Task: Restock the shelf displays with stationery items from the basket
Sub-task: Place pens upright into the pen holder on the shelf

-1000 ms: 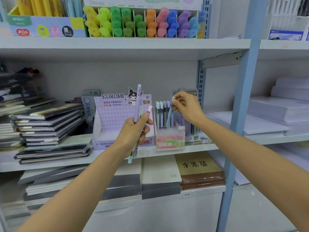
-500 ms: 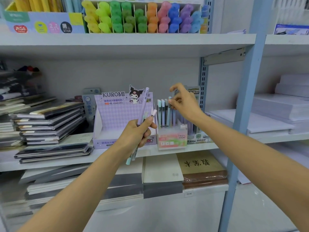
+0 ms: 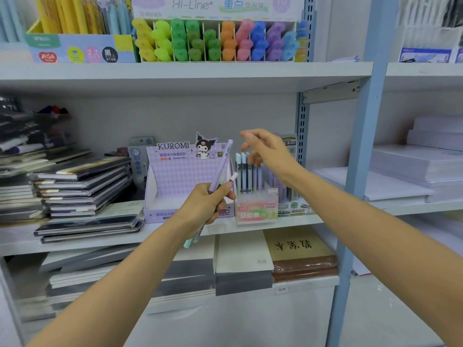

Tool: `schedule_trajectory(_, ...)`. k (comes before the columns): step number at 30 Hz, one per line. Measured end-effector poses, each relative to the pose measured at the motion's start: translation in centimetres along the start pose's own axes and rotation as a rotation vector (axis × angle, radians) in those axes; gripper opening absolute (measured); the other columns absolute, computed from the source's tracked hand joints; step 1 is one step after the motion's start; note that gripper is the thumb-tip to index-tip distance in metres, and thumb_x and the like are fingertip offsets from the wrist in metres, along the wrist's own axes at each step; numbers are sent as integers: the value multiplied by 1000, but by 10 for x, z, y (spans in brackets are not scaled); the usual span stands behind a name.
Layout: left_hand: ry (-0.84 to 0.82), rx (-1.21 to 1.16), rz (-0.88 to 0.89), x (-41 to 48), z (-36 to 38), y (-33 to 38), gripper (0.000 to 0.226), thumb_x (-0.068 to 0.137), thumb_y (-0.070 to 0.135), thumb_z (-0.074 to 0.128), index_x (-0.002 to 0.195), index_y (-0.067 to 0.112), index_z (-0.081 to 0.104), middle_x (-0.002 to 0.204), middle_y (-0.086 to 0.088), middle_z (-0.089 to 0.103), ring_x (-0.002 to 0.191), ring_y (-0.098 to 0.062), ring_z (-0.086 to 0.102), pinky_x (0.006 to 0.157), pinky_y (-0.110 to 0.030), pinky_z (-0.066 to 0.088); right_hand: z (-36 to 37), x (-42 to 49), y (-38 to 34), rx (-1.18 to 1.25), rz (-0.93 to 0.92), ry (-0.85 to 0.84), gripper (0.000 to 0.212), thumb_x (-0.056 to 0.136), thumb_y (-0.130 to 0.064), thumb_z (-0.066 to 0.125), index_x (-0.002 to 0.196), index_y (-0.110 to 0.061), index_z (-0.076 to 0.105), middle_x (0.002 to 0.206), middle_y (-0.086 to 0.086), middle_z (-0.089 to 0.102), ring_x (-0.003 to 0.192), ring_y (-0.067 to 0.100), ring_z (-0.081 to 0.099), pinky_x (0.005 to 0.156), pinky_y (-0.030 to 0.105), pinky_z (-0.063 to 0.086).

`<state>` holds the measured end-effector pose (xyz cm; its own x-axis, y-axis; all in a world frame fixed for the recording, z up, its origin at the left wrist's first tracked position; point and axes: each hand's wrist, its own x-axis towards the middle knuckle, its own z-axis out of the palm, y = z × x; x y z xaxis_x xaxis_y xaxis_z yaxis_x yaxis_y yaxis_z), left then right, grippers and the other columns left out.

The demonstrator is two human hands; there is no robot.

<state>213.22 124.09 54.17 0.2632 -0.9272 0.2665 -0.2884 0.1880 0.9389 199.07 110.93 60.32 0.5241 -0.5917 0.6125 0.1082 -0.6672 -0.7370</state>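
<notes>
Right grip (image 3: 268, 151) motion-blurred; covers rear of Fruit Soda box (image 3: 258, 209) & most of green-label pack (image 3: 290, 146) behind. Left grip (image 3: 203, 205) hides mid-shafts of pens (image 3: 221, 167) it holds, count unclear, plus part of Kuromi box (image 3: 175, 171) front label. Hi-Line display (image 3: 215, 6) cut by top edge. Far-left stacks (image 3: 15, 136) blurred, cropped.
</notes>
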Motion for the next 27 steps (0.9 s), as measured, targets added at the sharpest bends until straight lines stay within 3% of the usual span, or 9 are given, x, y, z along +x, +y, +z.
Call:
schedule_trajectory(5,-4,30,5,-1,3,1,35,96,38,56,85,7,66,53,3,39,40,-11,27,38,-18,25,3,-7,-16,164,-18,-223,19,93,-17,62,108,-6,66,83,0,70,69,12,64,67,21,54)
schedule_trajectory(9,30,-56,-22,-1,-5,1,29,89,36,67,90,8,61,51,8,35,40,-10,24,37,-19,24,-6,-8,-18,374,21,-126,11,89,-6,64,98,0,66,78,6,71,69,14,67,68,20,56)
schedule_trajectory(14,177,-424,-31,0,-11,6,19,88,24,68,81,15,53,48,8,32,35,-7,25,35,-17,25,-22,-16,-15,545,81,-60,10,87,1,64,96,1,64,82,12,73,76,22,71,72,23,58)
schedule_trajectory(16,239,-547,12,1,-8,11,13,89,22,67,83,14,58,47,9,33,34,-6,25,34,-17,23,-23,-22,-12,539,119,-104,14,84,2,65,97,2,63,85,13,72,79,24,71,73,23,58)
schedule_trajectory(21,351,-697,97,0,4,22,30,88,18,69,62,21,55,48,7,31,35,-7,22,34,-18,21,-18,-38,-3,368,237,-294,23,79,4,70,100,1,61,92,18,72,83,27,71,72,26,59)
schedule_trajectory(25,330,-597,131,-1,10,24,12,87,19,70,77,18,63,47,8,29,36,-8,22,36,-19,21,-16,-45,-2,189,239,-496,19,83,-4,71,101,0,64,95,18,71,86,28,70,79,31,59)
schedule_trajectory(27,331,-476,119,-2,12,25,9,86,21,72,83,16,65,47,6,28,37,-10,21,37,-19,21,-14,-45,-6,105,171,-458,20,88,-16,68,103,-2,66,98,14,71,89,25,69,83,33,58)
